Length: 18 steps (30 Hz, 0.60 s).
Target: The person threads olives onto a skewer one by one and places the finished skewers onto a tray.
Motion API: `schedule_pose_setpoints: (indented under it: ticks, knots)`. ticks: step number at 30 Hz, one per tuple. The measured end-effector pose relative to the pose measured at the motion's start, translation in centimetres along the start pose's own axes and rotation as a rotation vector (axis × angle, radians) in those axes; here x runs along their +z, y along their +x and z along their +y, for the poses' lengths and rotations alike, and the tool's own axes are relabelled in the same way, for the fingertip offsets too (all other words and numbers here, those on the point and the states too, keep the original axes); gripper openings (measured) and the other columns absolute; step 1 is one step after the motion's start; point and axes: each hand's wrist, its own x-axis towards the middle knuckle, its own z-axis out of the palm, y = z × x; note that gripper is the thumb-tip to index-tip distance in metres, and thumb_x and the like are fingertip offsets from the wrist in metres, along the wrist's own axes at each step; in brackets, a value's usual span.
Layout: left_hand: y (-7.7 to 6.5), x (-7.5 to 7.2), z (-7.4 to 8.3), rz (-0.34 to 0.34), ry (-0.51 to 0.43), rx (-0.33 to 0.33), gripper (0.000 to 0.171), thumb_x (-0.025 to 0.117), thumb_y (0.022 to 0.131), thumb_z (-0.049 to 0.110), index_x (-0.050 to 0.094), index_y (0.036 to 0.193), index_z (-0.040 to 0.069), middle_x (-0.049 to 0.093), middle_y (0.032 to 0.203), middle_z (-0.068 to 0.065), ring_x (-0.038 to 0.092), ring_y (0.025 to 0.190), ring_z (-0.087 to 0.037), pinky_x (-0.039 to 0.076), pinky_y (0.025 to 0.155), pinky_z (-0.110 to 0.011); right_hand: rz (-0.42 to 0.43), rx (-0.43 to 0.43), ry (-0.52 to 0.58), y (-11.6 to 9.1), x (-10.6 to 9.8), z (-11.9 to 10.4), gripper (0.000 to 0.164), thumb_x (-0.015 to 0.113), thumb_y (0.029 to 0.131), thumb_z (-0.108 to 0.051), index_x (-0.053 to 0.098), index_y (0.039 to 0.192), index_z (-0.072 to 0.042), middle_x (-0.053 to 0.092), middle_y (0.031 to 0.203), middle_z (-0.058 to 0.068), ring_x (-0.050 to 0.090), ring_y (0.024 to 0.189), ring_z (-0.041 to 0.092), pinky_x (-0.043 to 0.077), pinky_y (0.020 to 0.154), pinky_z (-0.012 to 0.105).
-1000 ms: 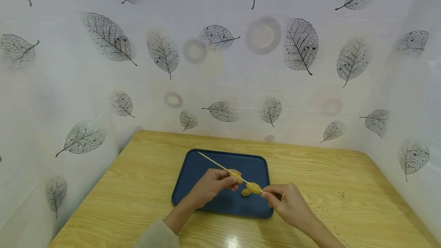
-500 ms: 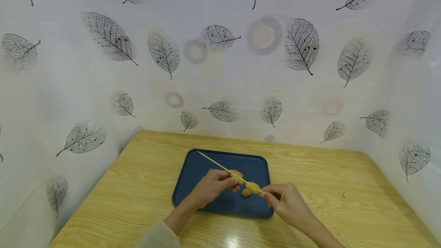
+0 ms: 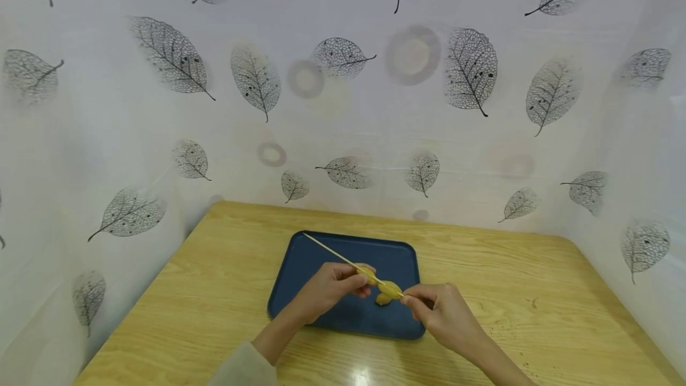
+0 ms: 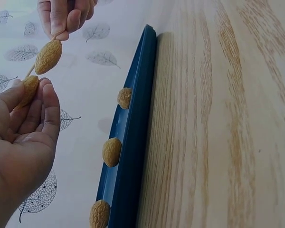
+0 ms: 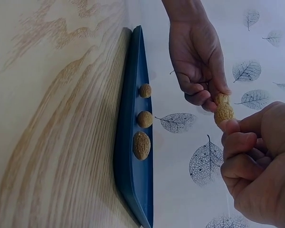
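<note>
Leaf-printed sheeting hangs behind a wood-grain table, where a blue tray bears three wrinkled oval pieces. Above it, the left hand pinches a fourth piece against a thin stick; the right hand grips the stick just beyond a fifth piece. Fingers hide whether the stick pierces the left hand's piece or merely passes along it. Sideways force could snap so slender a stick; squeezing hard could split either piece; a slipping right-hand pinch could jab a fingertip.
</note>
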Motion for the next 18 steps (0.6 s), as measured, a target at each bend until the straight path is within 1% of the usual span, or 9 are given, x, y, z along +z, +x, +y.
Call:
schedule_pose_setpoints:
  ticks: [2, 7, 9, 14, 18]
  knots:
    - [-0.04, -0.05, 0.08, 0.000, -0.005, -0.002, 0.033, 0.062, 0.106, 0.015, 0.068, 0.129, -0.007, 0.072, 0.115, -0.012, 0.070, 0.094, -0.015, 0.052, 0.097, -0.061, 0.003, -0.005, 0.000, 0.03, 0.02, -0.02, 0.013, 0.069, 0.100, -0.012, 0.078, 0.091, -0.014, 0.057, 0.063, -0.012, 0.041, 0.048, -0.003, 0.037, 0.039, 0.020]
    - [-0.12, -0.14, 0.40, -0.005, -0.009, -0.009, 0.033, 0.062, 0.106, 0.015, 0.067, 0.131, -0.006, 0.073, 0.114, -0.013, 0.070, 0.094, -0.014, 0.051, 0.097, -0.062, 0.013, -0.007, 0.001, 0.07, 0.03, -0.04, 0.014, 0.069, 0.101, -0.012, 0.078, 0.090, -0.014, 0.057, 0.063, -0.011, 0.039, 0.047, -0.003, 0.036, 0.038, 0.020]
    - [-0.13, -0.18, 0.52, -0.002, -0.006, -0.013, 0.033, 0.062, 0.106, 0.016, 0.068, 0.131, -0.006, 0.073, 0.115, -0.012, 0.070, 0.094, -0.014, 0.053, 0.096, -0.061, 0.016, -0.006, -0.002, 0.09, 0.03, -0.06, 0.014, 0.069, 0.101, -0.013, 0.078, 0.091, -0.014, 0.057, 0.063, -0.012, 0.039, 0.046, -0.003, 0.036, 0.038, 0.020]
    - [-0.19, -0.26, 0.70, 0.015, 0.026, -0.017, 0.033, 0.063, 0.106, 0.018, 0.069, 0.130, -0.003, 0.073, 0.116, -0.010, 0.070, 0.095, -0.016, 0.055, 0.094, -0.057, 0.016, -0.003, -0.003, 0.11, 0.01, -0.13, 0.014, 0.069, 0.101, -0.013, 0.078, 0.092, -0.014, 0.057, 0.064, -0.014, 0.038, 0.045, -0.003, 0.036, 0.037, 0.020]
    - [-0.32, -0.33, 0.75, 0.024, 0.045, -0.021, 0.033, 0.064, 0.105, 0.019, 0.069, 0.131, -0.001, 0.072, 0.117, -0.010, 0.069, 0.096, -0.019, 0.055, 0.093, -0.056, 0.016, -0.004, -0.001, 0.08, -0.03, -0.20, 0.014, 0.068, 0.101, -0.014, 0.079, 0.093, -0.014, 0.058, 0.064, -0.013, 0.038, 0.046, -0.003, 0.037, 0.038, 0.021]
